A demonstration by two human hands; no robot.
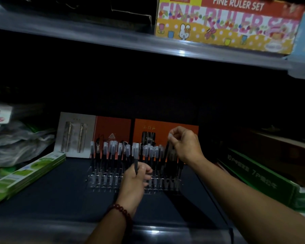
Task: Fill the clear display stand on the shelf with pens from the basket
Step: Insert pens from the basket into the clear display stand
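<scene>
Pens (113, 150) with clear caps stand close-packed in the clear display stand (102, 181), which sits on the dark shelf (60, 191) in front of orange boxes (165, 127); the basket is out of view. The rows look nearly full, so the main risk, as I judge it, is crowding. A pen pushed down at a slant could miss its slot, knock its neighbours askew or nudge the light stand backward. The dim light and see-through slots make aiming harder. The left hand (136, 180), a bead bracelet (121, 210) on its wrist, is over the front of the stand, fingers curled round a dark pen (136, 161) held upright, cap up. The right hand (187, 145) is higher, over the stand's right end. Its thumb and fingertips pinch the cap of another pen (166, 150), which hangs tilted; a grip on the cap alone could pull it loose.
</scene>
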